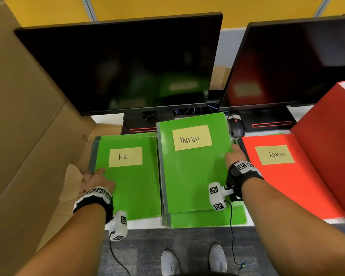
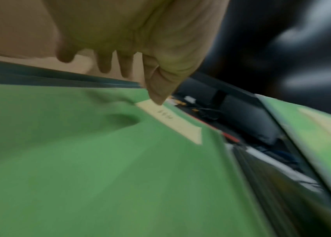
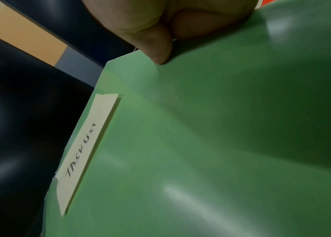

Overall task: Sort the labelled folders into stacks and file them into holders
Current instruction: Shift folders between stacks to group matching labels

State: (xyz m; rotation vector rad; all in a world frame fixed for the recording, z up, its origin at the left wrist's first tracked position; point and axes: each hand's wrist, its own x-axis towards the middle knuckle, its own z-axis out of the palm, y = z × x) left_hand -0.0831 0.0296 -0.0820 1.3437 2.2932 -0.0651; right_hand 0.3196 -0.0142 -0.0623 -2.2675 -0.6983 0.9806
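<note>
Three stacks sit side by side across the middle of the head view, long axes running up-down in frame, toward the monitors.

HR folder point(image 1: 127, 176), centre-left: green, tan label, tops a small stack. Left hand point(image 1: 97, 181) is at its left spine edge, thumb on the cover, fingers hanging past the edge, nothing clamped as far as I can tell.

TASKLIST folder point(image 1: 193, 166), centre: glossy green, tan label, on a stack with one folder sticking out at the bottom. Right hand point(image 1: 234, 156) pinches its right edge, thumb on top, fingers under; that edge looks slightly lifted.

ADMIN folder point(image 1: 283, 176), right: red, untouched, just right of the right hand.

Hands are well apart, one per green stack. Red holder point(image 1: 327, 136) stands at the right edge of frame, so the right hand is nearer for filing, I reckon.
</note>
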